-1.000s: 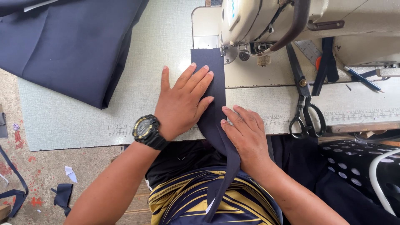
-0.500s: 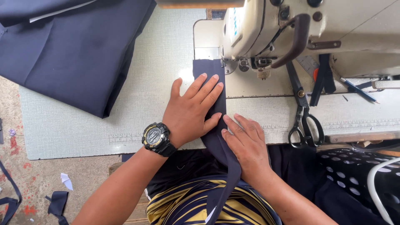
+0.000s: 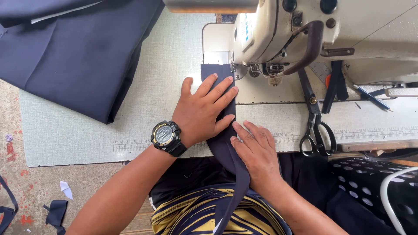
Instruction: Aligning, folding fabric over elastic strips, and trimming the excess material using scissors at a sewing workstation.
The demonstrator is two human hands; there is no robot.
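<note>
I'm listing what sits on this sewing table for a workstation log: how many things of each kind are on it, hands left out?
Sewing machine: 1
Navy fabric strip under the left hand and right hand: 1
Navy fabric pile: 1
Black scissors: 1
Blue pen: 1
Total: 5

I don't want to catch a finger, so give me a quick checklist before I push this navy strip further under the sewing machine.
1. Left hand flat on the navy strip: ok.
2. Right hand pinning the strip at the table edge: ok.
3. Fingertips short of the presser foot: ok, but near.
4. Strip's end lined up with the foot: not ok, sits left of it.
5. Scissors off the strip's path: ok.
6. Needle raised: cannot tell.
</note>
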